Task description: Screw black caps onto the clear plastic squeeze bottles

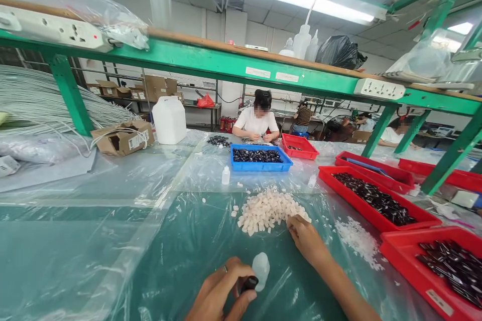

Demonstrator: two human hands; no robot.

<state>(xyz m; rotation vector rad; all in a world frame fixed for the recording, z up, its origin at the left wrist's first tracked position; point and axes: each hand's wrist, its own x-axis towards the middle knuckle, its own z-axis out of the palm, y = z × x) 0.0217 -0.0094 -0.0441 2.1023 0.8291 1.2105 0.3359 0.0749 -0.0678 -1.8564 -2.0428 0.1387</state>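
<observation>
My left hand (pixel 222 291), with a ring on one finger, grips a small black part (pixel 249 283) between thumb and fingers near the bottom middle. Right beside that part is a whitish translucent blob (pixel 261 267) on the green, plastic-covered table (pixel 181 256); I cannot tell whether the two touch. My right hand (pixel 301 233) reaches to the lower right edge of a heap of small cream-coloured pieces (pixel 263 210). Its fingers are bent together against the heap, and their tips are hidden, so what they pinch does not show.
Red trays (pixel 376 198) of dark parts line the right side, near small white bits (pixel 357 241). A blue tray (pixel 259 166) of black parts, a small bottle (pixel 226 175) and a white jug (pixel 169 120) stand farther back. A green shelf (pixel 211 55) crosses above. A person (pixel 258 123) works opposite.
</observation>
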